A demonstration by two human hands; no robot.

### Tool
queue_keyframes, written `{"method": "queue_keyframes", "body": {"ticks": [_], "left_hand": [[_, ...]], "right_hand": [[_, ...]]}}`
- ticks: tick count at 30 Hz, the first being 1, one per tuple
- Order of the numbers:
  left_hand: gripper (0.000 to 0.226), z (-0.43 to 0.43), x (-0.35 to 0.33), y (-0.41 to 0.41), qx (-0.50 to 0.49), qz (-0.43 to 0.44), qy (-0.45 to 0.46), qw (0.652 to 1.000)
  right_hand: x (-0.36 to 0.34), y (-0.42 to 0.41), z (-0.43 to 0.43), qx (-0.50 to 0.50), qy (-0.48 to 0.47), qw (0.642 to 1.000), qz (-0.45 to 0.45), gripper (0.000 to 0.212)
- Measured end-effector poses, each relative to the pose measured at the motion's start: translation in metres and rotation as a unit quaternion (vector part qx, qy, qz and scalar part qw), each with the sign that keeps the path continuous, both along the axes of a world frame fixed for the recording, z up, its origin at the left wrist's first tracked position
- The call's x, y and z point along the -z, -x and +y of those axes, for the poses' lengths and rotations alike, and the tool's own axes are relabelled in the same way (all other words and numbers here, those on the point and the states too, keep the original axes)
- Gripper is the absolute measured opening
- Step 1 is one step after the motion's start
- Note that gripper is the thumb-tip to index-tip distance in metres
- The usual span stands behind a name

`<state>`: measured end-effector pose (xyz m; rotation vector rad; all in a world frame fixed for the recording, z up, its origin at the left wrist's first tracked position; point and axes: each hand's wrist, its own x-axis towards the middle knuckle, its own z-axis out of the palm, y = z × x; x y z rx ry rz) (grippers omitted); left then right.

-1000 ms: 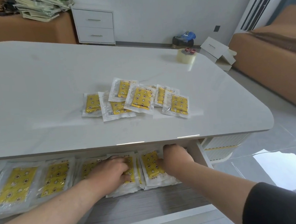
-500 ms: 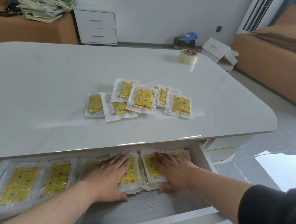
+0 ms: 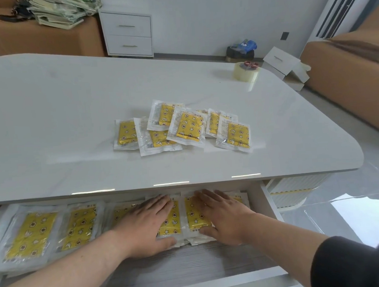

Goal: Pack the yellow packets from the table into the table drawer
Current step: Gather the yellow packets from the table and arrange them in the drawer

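step: flattening packets in the drawer (image 3: 268, 201) | left hand (image 3: 144, 224) and right hand (image 3: 223, 216) flat, fingers straight, gripping nothing | next: grab the table pile (image 3: 183, 128)

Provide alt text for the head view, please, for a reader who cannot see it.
The left hand and right hand rest flat on yellow packets lined up in the open drawer; more packets lie piled on the white table above.
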<state>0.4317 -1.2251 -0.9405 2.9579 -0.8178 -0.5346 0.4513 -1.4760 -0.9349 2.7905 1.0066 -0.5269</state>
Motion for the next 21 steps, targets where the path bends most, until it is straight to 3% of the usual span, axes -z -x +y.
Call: {"method": "queue_keyframes", "body": {"ticks": [5,8,14,21], "left_hand": [[0.105,0.002,0.007,-0.007,-0.005,-0.001,0.002,1.000],[0.108,0.004,0.010,-0.009,-0.009,0.014,0.000,1.000],[0.093,0.005,0.013,-0.009,-0.017,0.007,0.007,1.000],[0.076,0.007,-0.033,0.012,0.014,-0.015,0.039,0.999]], "right_hand": [[0.008,-0.005,-0.005,0.032,-0.012,0.999,0.032,0.097],[0.010,-0.006,-0.004,0.045,-0.020,0.998,0.042,0.099],[0.005,-0.007,-0.001,0.051,-0.009,0.998,0.045,0.100],[-0.043,0.010,0.015,0.058,-0.021,0.998,0.016,0.068]]}}
